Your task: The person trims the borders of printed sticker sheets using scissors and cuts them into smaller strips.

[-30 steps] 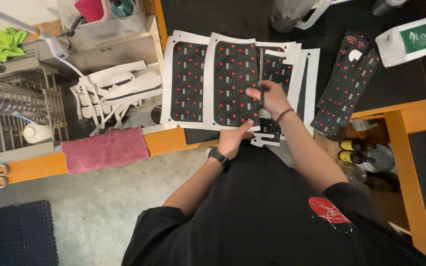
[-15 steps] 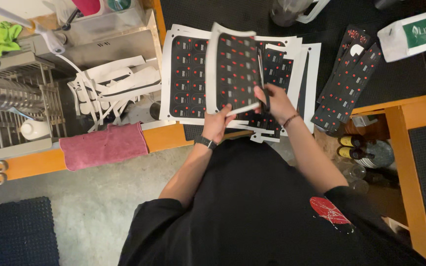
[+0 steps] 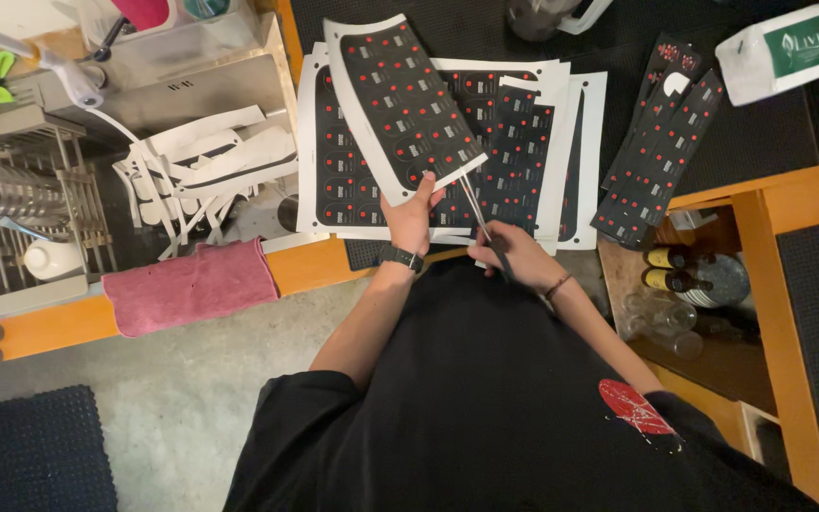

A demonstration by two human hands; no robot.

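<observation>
The sheet [image 3: 400,100], black with red dots and a white border, is lifted and tilted above the stack [image 3: 523,152] of like sheets lying near the counter's front edge. The left hand [image 3: 412,210] grips the sheet's lower edge, fingers closed on it. The right hand [image 3: 514,256] is closed around the handles of the scissors [image 3: 479,216], whose blades meet the sheet's lower right corner. Cut strips [image 3: 661,142] of the same black print lie just right of the stack, toward the counter's right end, with a white and green box [image 3: 774,52] beyond them at the far right corner. Left of the stack, white offcuts [image 3: 201,171] pile in the sink [image 3: 191,57]. A pink cloth [image 3: 190,284] hangs over the counter's front edge below the sink.
</observation>
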